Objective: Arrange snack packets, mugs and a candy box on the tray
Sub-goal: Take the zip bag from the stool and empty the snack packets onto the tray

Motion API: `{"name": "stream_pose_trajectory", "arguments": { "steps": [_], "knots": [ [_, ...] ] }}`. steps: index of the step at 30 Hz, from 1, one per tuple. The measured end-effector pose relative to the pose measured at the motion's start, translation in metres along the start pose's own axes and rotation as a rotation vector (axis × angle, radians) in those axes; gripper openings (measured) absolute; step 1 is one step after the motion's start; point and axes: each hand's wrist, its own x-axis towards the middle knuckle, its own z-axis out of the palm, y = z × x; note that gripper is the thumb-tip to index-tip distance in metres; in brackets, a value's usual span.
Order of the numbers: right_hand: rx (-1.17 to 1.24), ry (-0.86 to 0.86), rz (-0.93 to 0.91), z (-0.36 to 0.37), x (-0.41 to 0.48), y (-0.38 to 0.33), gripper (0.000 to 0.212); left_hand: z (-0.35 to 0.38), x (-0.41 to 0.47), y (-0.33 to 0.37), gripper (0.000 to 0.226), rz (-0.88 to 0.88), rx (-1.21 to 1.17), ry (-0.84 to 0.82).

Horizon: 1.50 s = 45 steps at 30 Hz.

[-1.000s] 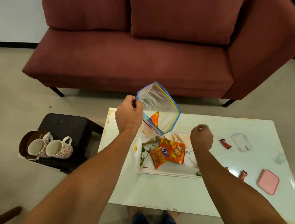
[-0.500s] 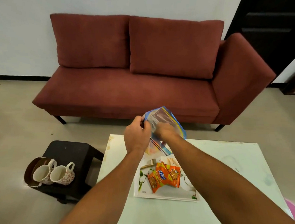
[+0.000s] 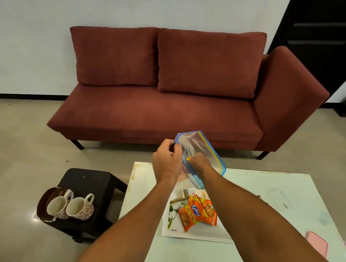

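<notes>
Two bare hands are working above the far edge of a white table (image 3: 244,193): the left hand (image 3: 166,162) is pinching the rim of one clear zip bag (image 3: 199,151) between thumb and fingers, and the right hand (image 3: 196,161) is reaching into the bag's mouth, its fingers hidden inside, so whether they are closed on anything cannot be told. A small patch of orange is showing through the plastic beside that hand. The bag is transparent with a blue and yellow border, and its long axis is running diagonally from the upper left, by the left hand, down to the right. On the table below the hands, one white tray (image 3: 193,233) printed with green leaves is lying flat, and what looks like two orange snack packets (image 3: 198,213) are resting on it, overlapping; the front one is carrying a blue logo and is tilting with its long axis running from lower left to upper right. Left of the table, one black stool (image 3: 90,186) is carrying two mugs (image 3: 69,207), white with a small red flower pattern, standing side by side and touching, their handles pointing up and away, with a brown dish leaning behind them at the stool's edge. One pink lid-like piece (image 3: 318,243) is lying at the table's right edge, well apart from the tray. One dark red sofa (image 3: 159,110) is standing behind the table against the wall.
</notes>
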Motion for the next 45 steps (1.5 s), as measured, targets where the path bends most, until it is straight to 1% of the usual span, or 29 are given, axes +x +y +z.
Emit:
{"name": "stream_pose_trajectory", "arguments": {
  "steps": [2, 4, 5, 8, 9, 11, 13, 15, 18, 21, 23, 26, 31, 34, 36, 38, 40, 41, 43, 45],
  "knots": [
    [0.041, 0.05, -0.018, -0.006, -0.004, -0.006, 0.02, 0.0, 0.002, -0.001, 0.014, -0.012, 0.073, 0.009],
    [0.0, 0.114, -0.081, -0.021, -0.014, -0.019, 0.016, 0.0, 0.004, -0.005, 0.015, -0.054, 0.169, 0.029],
    [-0.017, 0.146, -0.113, -0.03, -0.02, -0.025, 0.019, 0.001, 0.004, -0.008, 0.016, -0.076, 0.21, 0.031],
    [-0.046, 0.265, -0.161, -0.067, -0.039, -0.038, 0.046, 0.004, 0.005, -0.016, 0.021, -0.124, 0.304, -0.011],
    [-0.048, 0.292, -0.169, -0.082, -0.045, -0.04, 0.051, 0.005, 0.005, -0.019, 0.022, -0.138, 0.314, -0.031],
    [-0.02, 0.336, -0.189, -0.113, -0.053, -0.041, 0.052, 0.005, 0.005, -0.023, 0.023, -0.163, 0.317, -0.051],
    [0.042, 0.382, -0.206, -0.141, -0.057, -0.034, 0.046, 0.005, 0.005, -0.024, 0.022, -0.175, 0.338, -0.029],
    [0.131, 0.426, -0.223, -0.16, -0.053, -0.019, 0.035, 0.003, 0.006, -0.027, 0.021, -0.183, 0.376, 0.008],
    [0.337, 0.438, -0.219, -0.169, -0.037, 0.013, 0.02, -0.003, 0.009, -0.034, 0.02, -0.213, 0.395, 0.044],
    [0.394, 0.497, -0.094, -0.148, -0.009, 0.054, 0.027, -0.007, 0.011, -0.043, 0.021, -0.217, 0.409, 0.089],
    [0.4, 0.502, 0.024, -0.115, 0.01, 0.082, 0.031, -0.008, 0.011, -0.05, 0.021, -0.212, 0.41, 0.132],
    [0.443, 0.38, 0.17, -0.048, 0.028, 0.115, 0.03, -0.008, 0.009, -0.064, 0.021, -0.194, 0.4, 0.174],
    [0.359, 0.135, 0.297, 0.061, 0.04, 0.144, 0.029, -0.004, 0.005, -0.09, 0.022, -0.162, 0.392, 0.18],
    [0.537, 0.019, 0.35, 0.105, 0.046, 0.146, 0.023, -0.002, 0.005, -0.104, 0.021, -0.127, 0.372, 0.166],
    [0.614, -0.001, 0.365, 0.123, 0.05, 0.148, 0.031, -0.001, 0.006, -0.112, 0.019, -0.097, 0.346, 0.141],
    [0.528, 0.024, 0.375, 0.13, 0.054, 0.157, 0.038, 0.0, 0.007, -0.116, 0.018, -0.073, 0.329, 0.106],
    [0.438, 0.111, 0.396, 0.128, 0.053, 0.166, 0.036, -0.001, 0.006, -0.115, 0.019, -0.072, 0.33, 0.059],
    [0.469, 0.172, 0.388, 0.124, 0.051, 0.168, 0.035, -0.001, 0.005, -0.114, 0.02, -0.074, 0.332, 0.036],
    [0.71, 0.261, 0.287, 0.108, 0.048, 0.161, 0.032, -0.003, 0.006, -0.107, 0.02, -0.064, 0.312, -0.016],
    [0.911, 0.268, 0.098, 0.079, 0.043, 0.144, 0.029, -0.006, 0.009, -0.095, 0.018, -0.052, 0.265, -0.084]
  ]
}}
